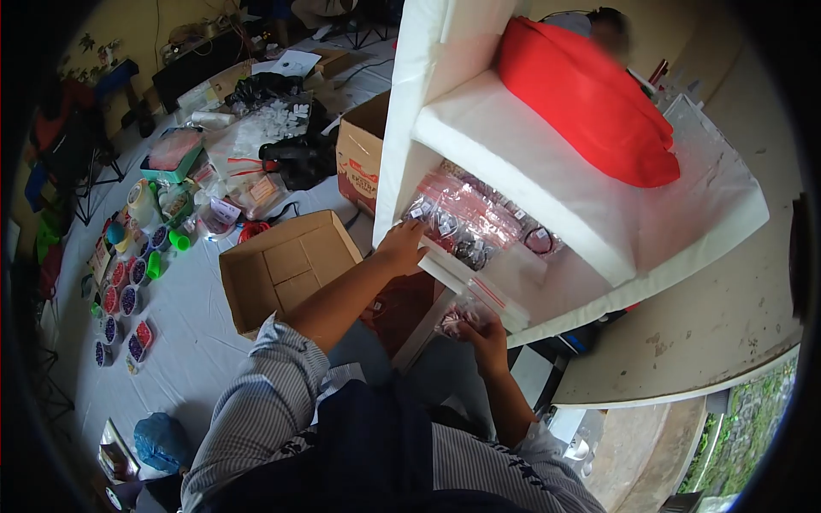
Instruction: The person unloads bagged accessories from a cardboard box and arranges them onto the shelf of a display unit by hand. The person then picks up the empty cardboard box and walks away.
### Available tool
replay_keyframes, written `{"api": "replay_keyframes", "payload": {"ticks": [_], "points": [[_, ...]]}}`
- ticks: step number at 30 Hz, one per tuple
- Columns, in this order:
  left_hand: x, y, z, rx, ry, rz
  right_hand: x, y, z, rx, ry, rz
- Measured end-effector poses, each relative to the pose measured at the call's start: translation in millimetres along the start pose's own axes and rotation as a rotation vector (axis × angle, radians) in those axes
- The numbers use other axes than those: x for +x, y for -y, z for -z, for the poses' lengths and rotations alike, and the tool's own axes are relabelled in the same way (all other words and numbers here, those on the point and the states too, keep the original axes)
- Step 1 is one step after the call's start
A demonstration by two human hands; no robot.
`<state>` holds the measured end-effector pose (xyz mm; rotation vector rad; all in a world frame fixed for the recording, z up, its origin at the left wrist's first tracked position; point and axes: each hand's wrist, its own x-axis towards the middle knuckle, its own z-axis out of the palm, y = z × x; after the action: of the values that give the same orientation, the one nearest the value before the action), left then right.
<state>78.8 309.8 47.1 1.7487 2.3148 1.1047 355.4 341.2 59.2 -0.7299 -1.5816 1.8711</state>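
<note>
My left hand (pixel 402 250) rests at the front edge of a white shelf compartment, fingers bent over the rim beside the clear packets. My right hand (pixel 486 344) is closed on a small clear plastic packet (pixel 455 318) with dark reddish contents, just below that edge. Inside the compartment lie many clear packets (pixel 470 218) with red-striped tops, some holding dark bracelet-like items. The white padded shelf (pixel 530 141) stands tilted in view above both hands, and a red cloth item (pixel 590 103) lies on its upper level.
An empty cardboard box (pixel 291 265) stands left of my left forearm, with a taller carton (pixel 361 154) behind it. Tubs of beads (pixel 130 299), plastic bags and black bags (pixel 299 162) cover the sheet at left. A person (pixel 609 34) is partly visible behind the shelf.
</note>
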Motion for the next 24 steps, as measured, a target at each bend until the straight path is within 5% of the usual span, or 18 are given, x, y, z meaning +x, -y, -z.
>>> {"api": "replay_keyframes", "payload": {"ticks": [6,9,20,24], "points": [[25.5,3.6,-1.1,0.403,0.232,0.008,11.7,8.3,13.1,0.069,-0.036,0.032],[40.8,3.8,6.6,0.345,0.421,0.039,27.2,13.4,9.0,0.083,-0.025,0.042],[23.5,20.4,-20.9,0.331,0.21,-0.064,94.5,29.3,-18.9,-0.013,-0.001,0.181],[21.6,23.8,-23.8,0.385,0.214,-0.104,135.8,40.2,-41.7,-0.273,-0.06,0.352]]}}
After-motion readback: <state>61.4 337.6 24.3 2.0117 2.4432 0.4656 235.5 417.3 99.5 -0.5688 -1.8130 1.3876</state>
